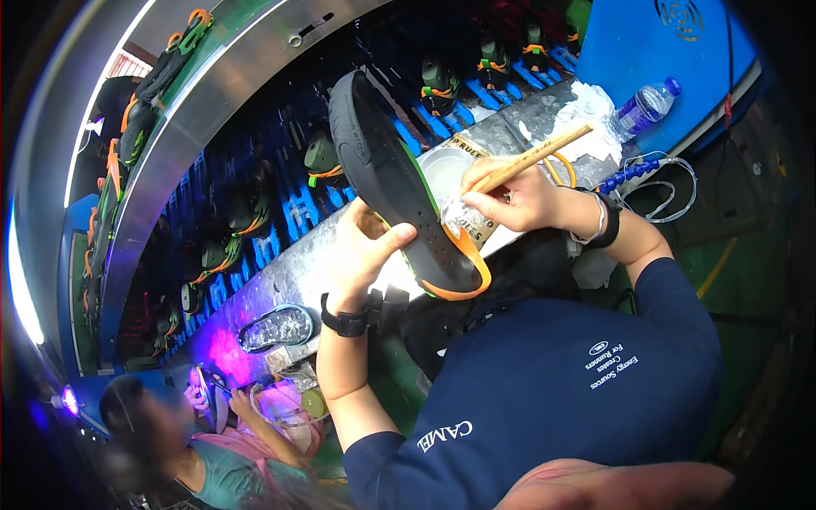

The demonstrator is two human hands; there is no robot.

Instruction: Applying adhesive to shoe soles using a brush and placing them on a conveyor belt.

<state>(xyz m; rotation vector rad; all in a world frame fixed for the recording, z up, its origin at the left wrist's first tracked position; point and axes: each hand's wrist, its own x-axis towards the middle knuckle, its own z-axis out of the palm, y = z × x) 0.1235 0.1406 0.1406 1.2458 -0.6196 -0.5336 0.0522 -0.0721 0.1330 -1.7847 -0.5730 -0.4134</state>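
My left hand (364,248) grips a long dark grey shoe sole (378,174) by its side, thumb pressed on the inner face. The sole is tilted up off the bench, with an orange rim at its heel and green along its edge. My right hand (518,202) pinches a brush (557,146) by its wooden handle. The brush's pale head is at the sole's orange edge near the heel; whether it touches is hard to make out. Behind the sole and beside my right hand stands a white bowl (448,170), partly hidden.
A metal bench (285,259) runs along a conveyor with blue racks carrying several soles. White cloth (586,123), a purple-labelled bottle (643,110) and a blue jointed hose (629,177) are at the right. A blue-rimmed sole-shaped piece (276,328) lies at left; a co-worker (229,459) sits beyond.
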